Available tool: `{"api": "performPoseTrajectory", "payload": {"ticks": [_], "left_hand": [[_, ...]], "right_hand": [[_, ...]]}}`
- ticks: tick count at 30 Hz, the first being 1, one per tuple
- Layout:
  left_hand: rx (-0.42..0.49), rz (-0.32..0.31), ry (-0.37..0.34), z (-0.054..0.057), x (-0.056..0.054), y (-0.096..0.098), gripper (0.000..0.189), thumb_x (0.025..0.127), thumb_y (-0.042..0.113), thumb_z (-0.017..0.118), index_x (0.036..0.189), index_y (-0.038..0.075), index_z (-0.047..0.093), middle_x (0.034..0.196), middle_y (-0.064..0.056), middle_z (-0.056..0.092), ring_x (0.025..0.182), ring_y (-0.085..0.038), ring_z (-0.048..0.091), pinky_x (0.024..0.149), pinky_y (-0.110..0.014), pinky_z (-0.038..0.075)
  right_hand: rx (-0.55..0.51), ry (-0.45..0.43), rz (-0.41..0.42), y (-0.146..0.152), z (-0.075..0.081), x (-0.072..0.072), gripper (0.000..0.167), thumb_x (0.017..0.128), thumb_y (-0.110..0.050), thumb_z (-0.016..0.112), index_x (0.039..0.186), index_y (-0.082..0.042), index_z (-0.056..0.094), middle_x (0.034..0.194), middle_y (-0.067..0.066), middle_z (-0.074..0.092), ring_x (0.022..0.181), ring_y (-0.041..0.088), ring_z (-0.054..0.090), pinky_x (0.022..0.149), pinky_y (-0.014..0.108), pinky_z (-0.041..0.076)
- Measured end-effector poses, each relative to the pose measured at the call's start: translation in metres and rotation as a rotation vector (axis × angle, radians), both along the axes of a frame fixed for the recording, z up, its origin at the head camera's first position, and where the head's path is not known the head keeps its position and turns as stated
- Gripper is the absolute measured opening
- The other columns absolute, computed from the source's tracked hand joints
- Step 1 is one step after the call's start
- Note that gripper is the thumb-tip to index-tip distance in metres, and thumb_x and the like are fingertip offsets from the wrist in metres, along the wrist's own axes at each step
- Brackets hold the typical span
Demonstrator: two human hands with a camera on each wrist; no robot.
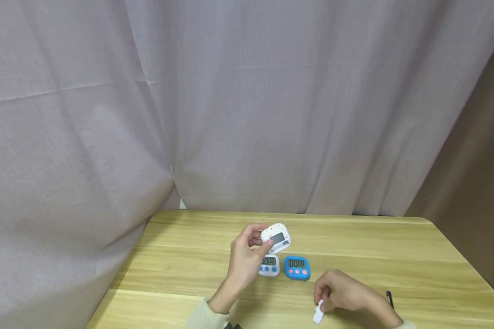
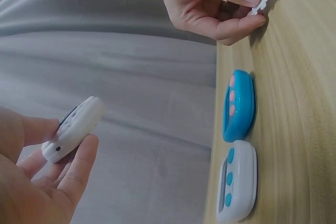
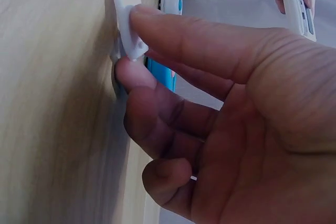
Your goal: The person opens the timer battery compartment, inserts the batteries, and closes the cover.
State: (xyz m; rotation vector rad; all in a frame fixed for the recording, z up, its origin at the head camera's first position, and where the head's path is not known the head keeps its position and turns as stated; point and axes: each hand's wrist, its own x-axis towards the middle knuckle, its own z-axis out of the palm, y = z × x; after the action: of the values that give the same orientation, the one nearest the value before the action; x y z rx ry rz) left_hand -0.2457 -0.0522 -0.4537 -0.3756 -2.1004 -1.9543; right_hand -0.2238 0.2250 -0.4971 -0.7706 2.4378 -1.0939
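My left hand (image 1: pixel 244 259) holds a white digital timer (image 1: pixel 277 237) above the table, thumb on one face and fingers behind. In the head view that face has a dark rectangle and a recess near its lower edge. Low over the table at the right, my right hand (image 1: pixel 345 290) pinches a small white plastic piece (image 1: pixel 318 314) between thumb and index finger. The piece is slim, with a notched edge in the left wrist view, and looks like a battery cover. The other right fingers curl loosely under the palm in the right wrist view.
Between the hands, a white timer with blue buttons (image 1: pixel 270 269) and a blue timer with pink buttons (image 1: pixel 297 267) lie face up on the wooden table (image 1: pixel 181 260). A dark pen (image 1: pixel 389 299) lies by the right wrist. Grey curtain (image 1: pixel 247 114) hangs behind the table.
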Motion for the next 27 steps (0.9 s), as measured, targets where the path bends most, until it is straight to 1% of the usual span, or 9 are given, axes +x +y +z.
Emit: {"api": "performPoseTrajectory", "payload": {"ticks": [6,13,16,20,27], "left_hand": [[0.004,-0.004,0.000,0.001,-0.001,0.000,0.036,0.088,-0.006,0.078,0.120,0.007,0.071,0.098,-0.011,0.075,0.082,-0.012,0.069,0.070,-0.022,0.065],[0.005,-0.006,0.000,0.000,-0.001,-0.001,0.036,0.088,-0.007,0.077,0.121,0.006,0.071,0.098,-0.012,0.075,0.082,-0.013,0.070,0.070,-0.023,0.066],[0.000,-0.007,-0.001,0.000,0.000,-0.001,0.036,0.088,-0.006,0.078,0.121,0.007,0.071,0.098,-0.012,0.075,0.083,-0.013,0.070,0.071,-0.023,0.065],[-0.006,-0.007,-0.001,0.000,0.000,-0.001,0.036,0.088,-0.006,0.078,0.120,0.007,0.071,0.099,-0.012,0.075,0.083,-0.013,0.070,0.072,-0.022,0.065],[-0.005,-0.007,0.003,0.000,0.000,-0.001,0.036,0.088,-0.006,0.078,0.120,0.007,0.071,0.099,-0.012,0.075,0.083,-0.013,0.069,0.071,-0.022,0.065]], "right_hand": [[0.016,0.016,-0.008,0.001,0.001,-0.001,0.021,0.072,0.004,0.086,0.081,-0.011,0.074,0.068,-0.007,0.064,0.061,0.000,0.055,0.054,0.018,0.048],[0.002,-0.003,-0.024,0.005,0.000,-0.003,0.021,0.072,0.002,0.087,0.082,-0.010,0.073,0.067,-0.006,0.062,0.061,0.000,0.053,0.053,0.017,0.045],[0.011,0.019,-0.033,0.009,0.000,-0.004,0.022,0.072,-0.001,0.088,0.084,-0.009,0.071,0.068,-0.007,0.060,0.062,0.001,0.053,0.054,0.018,0.046],[0.036,0.055,-0.069,0.017,0.002,-0.005,0.027,0.072,-0.005,0.090,0.087,-0.008,0.068,0.069,-0.007,0.059,0.063,0.002,0.053,0.055,0.020,0.046],[0.087,0.071,-0.157,0.034,0.010,-0.006,0.029,0.075,-0.010,0.091,0.091,-0.006,0.066,0.070,-0.001,0.058,0.062,0.006,0.051,0.053,0.022,0.045]]}}
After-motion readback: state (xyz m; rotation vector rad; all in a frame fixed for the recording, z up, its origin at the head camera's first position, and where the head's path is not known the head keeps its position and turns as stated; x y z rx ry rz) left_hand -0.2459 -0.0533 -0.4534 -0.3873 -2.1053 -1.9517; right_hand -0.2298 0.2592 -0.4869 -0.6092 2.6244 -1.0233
